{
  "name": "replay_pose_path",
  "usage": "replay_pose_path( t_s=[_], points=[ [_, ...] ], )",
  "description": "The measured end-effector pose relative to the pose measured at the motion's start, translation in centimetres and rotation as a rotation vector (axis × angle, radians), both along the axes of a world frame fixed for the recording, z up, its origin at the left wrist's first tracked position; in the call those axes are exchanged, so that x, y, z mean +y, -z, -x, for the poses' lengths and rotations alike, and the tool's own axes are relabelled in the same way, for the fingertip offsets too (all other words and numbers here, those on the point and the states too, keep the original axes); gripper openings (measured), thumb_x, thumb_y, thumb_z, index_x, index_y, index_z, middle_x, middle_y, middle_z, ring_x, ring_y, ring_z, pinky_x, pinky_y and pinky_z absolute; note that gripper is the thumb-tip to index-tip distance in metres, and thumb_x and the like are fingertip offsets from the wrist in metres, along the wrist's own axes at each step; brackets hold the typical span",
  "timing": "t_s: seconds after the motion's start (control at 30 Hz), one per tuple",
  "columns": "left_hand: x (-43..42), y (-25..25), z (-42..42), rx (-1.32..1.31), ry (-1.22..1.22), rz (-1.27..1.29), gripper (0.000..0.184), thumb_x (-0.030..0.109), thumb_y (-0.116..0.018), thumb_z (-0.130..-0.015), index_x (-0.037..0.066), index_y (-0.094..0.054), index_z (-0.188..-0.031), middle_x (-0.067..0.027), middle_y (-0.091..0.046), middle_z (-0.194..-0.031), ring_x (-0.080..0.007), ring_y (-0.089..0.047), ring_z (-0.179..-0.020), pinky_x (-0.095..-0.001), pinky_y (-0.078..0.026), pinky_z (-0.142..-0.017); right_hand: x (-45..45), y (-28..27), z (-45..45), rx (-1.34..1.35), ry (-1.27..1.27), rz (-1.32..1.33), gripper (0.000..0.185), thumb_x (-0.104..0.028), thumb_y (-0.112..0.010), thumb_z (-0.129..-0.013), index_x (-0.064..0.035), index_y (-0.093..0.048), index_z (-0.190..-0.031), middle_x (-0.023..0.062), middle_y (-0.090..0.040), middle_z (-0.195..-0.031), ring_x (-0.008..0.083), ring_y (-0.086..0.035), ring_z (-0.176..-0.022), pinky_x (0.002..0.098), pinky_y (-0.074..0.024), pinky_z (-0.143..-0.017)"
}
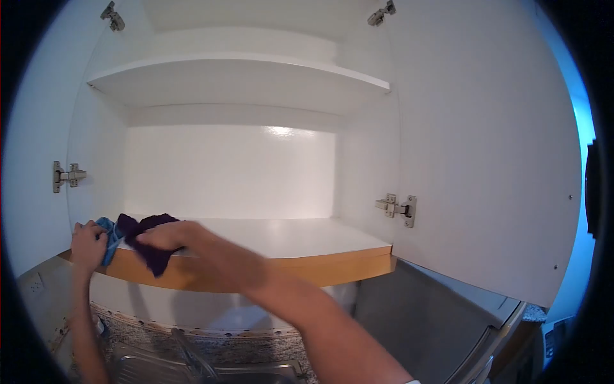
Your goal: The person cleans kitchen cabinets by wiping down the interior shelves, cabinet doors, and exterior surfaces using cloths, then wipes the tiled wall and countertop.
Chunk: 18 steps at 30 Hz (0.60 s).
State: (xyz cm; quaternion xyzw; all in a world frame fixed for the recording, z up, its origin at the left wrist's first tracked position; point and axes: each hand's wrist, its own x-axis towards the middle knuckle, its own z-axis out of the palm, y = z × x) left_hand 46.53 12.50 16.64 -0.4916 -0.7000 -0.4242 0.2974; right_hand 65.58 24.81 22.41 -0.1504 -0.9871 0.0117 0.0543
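A white wall cabinet with its doors swung wide shows a bare-looking bottom board [288,235] with a yellowish front edge. At the board's front left corner, my left hand [89,244] is closed around a blue cloth [110,240]. Just to its right, my right hand [167,235] grips a dark purple cloth [155,257], part of which hangs over the front edge. The two cloths meet or overlap between my hands; their exact contact is hard to tell.
A middle shelf [243,80] spans the cabinet. The right door [486,141] and left door [38,141] stand open on metal hinges. Below are a sink [147,368] with a faucet [192,355], a granite counter [268,349] and a grey appliance [422,313].
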Motion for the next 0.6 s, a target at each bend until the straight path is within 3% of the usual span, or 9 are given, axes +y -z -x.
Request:
replay_pose_path(
  t_s=[0.13,0.2,0.23,0.27,0.33,0.4,0.43,0.47,0.6],
  points=[
    [0.4,0.6,-0.1,0.017,0.025,-0.032,0.021,0.013,-0.048,-0.077,0.002,-0.066,-0.083,-0.0115,-0.058,-0.091,-0.0354,-0.046,-0.095,-0.0417,-0.038,-0.09,5.6,-1.8,-13.1,-0.328,0.312,-0.201,0.042,-0.03,-0.032,-0.095,-0.0125,-0.044,-0.131,0.0139,-0.045,-0.132,0.0286,-0.045,-0.12,0.0406,-0.034,-0.1],
    [0.6,0.9,-0.2,0.065,-0.026,-0.105,0.023,0.013,-0.047,-0.078,-0.001,-0.065,-0.084,-0.0129,-0.058,-0.092,-0.0352,-0.046,-0.094,-0.0421,-0.039,-0.088,13.4,-0.8,-20.7,-0.317,0.293,-0.177,0.049,-0.037,-0.027,-0.095,-0.0152,-0.034,-0.138,0.0158,-0.033,-0.141,0.0312,-0.033,-0.129,0.0437,-0.0252,-0.106],
    [0.5,0.9,-0.2,0.058,-0.026,-0.104,0.023,0.013,-0.047,-0.078,-0.001,-0.065,-0.084,-0.0129,-0.058,-0.092,-0.0352,-0.046,-0.094,-0.0421,-0.039,-0.088,15.0,-0.8,-23.9,-0.232,0.596,-0.125,0.056,-0.048,-0.022,-0.092,-0.0161,-0.035,-0.137,0.014,-0.043,-0.135,0.0336,-0.041,-0.123,0.0454,-0.0334,-0.101],
    [0.3,0.9,-0.3,0.076,-0.025,-0.094,0.024,0.013,-0.046,-0.078,-0.001,-0.064,-0.086,-0.0132,-0.057,-0.093,-0.035,-0.045,-0.094,-0.042,-0.039,-0.087,11.0,-1.4,-26.4,-0.207,0.738,-0.059,0.05,-0.039,-0.018,-0.094,-0.0242,-0.024,-0.142,0.014,-0.021,-0.147,0.036,-0.017,-0.135,0.0497,-0.0152,-0.109],
    [0.3,1.1,-0.4,0.1,-0.015,-0.074,0.024,0.013,-0.045,-0.079,-0.002,-0.063,-0.087,-0.0135,-0.056,-0.094,-0.0349,-0.045,-0.094,-0.0418,-0.039,-0.087,9.3,-2.3,-29.6,-0.082,1.035,-0.009,0.063,-0.052,-0.03,-0.087,-0.011,-0.04,-0.133,0.0178,-0.04,-0.136,0.0329,-0.037,-0.127,0.0429,-0.0291,-0.104],
    [0.5,1.4,0.1,0.1,-0.003,-0.109,0.024,0.013,-0.045,-0.08,-0.003,-0.061,-0.089,-0.0139,-0.055,-0.096,-0.0344,-0.044,-0.094,-0.0414,-0.038,-0.087,9.0,-3.1,-33.1,-0.251,1.168,0.036,0.065,-0.058,-0.032,-0.086,-0.0221,-0.032,-0.139,0.0128,-0.028,-0.144,0.0278,-0.023,-0.135,0.0483,-0.0204,-0.107],
    [0.9,1.7,0.7,0.096,0.002,-0.106,0.024,0.013,-0.045,-0.08,-0.003,-0.061,-0.089,-0.0139,-0.055,-0.096,-0.0344,-0.044,-0.094,-0.0414,-0.038,-0.087,7.6,-2.3,-35.3,-0.158,1.172,-0.251,0.055,-0.049,-0.039,-0.087,-0.0212,-0.042,-0.134,0.012,-0.035,-0.141,0.0282,-0.024,-0.135,0.0468,-0.0192,-0.108],
    [1.3,1.9,1.3,0.133,-0.025,-0.146,0.024,0.013,-0.045,-0.08,-0.003,-0.061,-0.089,-0.0139,-0.055,-0.097,-0.0345,-0.044,-0.094,-0.0414,-0.038,-0.087,9.2,-2.5,-36.6,-0.493,1.163,-0.346,0.049,-0.039,-0.046,-0.086,-0.0183,-0.047,-0.131,0.0108,-0.038,-0.14,0.0287,-0.023,-0.135,0.0477,-0.0141,-0.109],
    [2.0,2.4,1.5,0.141,-0.062,-0.206,0.025,0.014,-0.044,-0.081,-0.003,-0.06,-0.089,-0.0147,-0.054,-0.097,-0.0348,-0.044,-0.093,-0.0413,-0.038,-0.087,9.5,-2.4,-37.8,-0.703,1.255,-1.188,0.042,-0.026,-0.037,-0.092,-0.0077,-0.049,-0.128,0.0049,-0.034,-0.143,0.028,-0.016,-0.137,0.0509,-0.0006,-0.11]
  ],
)
